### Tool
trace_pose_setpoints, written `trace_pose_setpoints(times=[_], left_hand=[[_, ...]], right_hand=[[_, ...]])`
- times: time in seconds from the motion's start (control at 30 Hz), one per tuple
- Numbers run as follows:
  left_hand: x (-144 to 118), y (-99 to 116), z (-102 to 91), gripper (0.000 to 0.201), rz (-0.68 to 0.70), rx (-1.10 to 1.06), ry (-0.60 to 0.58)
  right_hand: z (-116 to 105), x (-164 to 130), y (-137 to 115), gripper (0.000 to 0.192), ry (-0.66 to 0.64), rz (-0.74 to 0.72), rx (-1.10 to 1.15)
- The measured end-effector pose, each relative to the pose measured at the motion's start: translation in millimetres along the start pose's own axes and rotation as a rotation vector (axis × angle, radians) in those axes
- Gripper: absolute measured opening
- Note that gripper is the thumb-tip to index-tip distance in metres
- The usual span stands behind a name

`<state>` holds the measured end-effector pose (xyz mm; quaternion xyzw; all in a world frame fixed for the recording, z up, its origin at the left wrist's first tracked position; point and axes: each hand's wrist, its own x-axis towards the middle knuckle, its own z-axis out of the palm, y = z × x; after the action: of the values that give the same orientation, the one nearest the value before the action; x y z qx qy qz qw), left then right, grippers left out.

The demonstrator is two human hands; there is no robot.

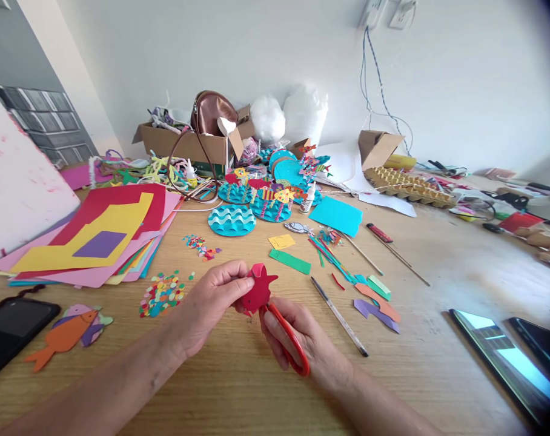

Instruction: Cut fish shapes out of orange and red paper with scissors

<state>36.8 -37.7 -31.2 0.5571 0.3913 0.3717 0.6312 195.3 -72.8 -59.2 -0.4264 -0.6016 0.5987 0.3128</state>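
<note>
- Red paper cutout (258, 290) sat just below the middle of the frame, lifted off the tabletop (438, 266) between our two hands.
- Our left hand (211, 303) was pinched shut on the cutout's left edge, thumb and fingers closed over it.
- Our right hand (302, 342) was wrapped around the red-handled scissors (286, 339), fingers through the loops; the blades were hidden behind the cutout, so we could not tell how far apart they stood.
- We judged the step in hand to be trimming the outline, with the scissors entering from the lower right edge of the shape.
- The next move, as we read it, called for turning the paper with the left hand so the cut line fed into the blades, while keeping fingers out of their path.
- The cutout had jagged points along its top and right side; its long axis ran from lower left to upper right, with the pointed end aimed toward the upper right of the frame.
- A pen (338, 315) lay just right of the hands, and paper confetti (162, 295) to the left.
</note>
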Motion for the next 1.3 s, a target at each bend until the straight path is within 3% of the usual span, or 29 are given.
trace_pose_setpoints(times=[0.53,0.7,0.93,1.1,1.2,1.3], left_hand=[[0.1,-5.2,-1.6,0.015,-0.043,0.024,-0.023],[1.2,-3.1,-6.5,0.016,-0.065,0.013,-0.035],[7.7,2.1,-26.4,0.012,-0.039,-0.063,0.087],[12.3,0.6,-34.1,0.011,-0.019,-0.064,0.180],[14.6,-1.0,-33.0,0.009,0.018,0.047,0.229],[15.3,-3.1,-28.2,0.005,0.026,0.167,0.179]], right_hand=[[0.2,1.3,1.2,0.040,-0.008,-0.022,-0.018],[0.5,1.9,0.6,0.045,-0.006,0.049,0.016],[-8.0,4.7,2.4,0.043,0.035,0.072,0.190],[-15.2,6.6,5.4,0.037,0.091,0.077,0.405],[-17.9,7.9,4.3,0.037,0.145,0.037,0.394],[-20.0,9.9,1.6,0.031,0.270,-0.009,0.324]])
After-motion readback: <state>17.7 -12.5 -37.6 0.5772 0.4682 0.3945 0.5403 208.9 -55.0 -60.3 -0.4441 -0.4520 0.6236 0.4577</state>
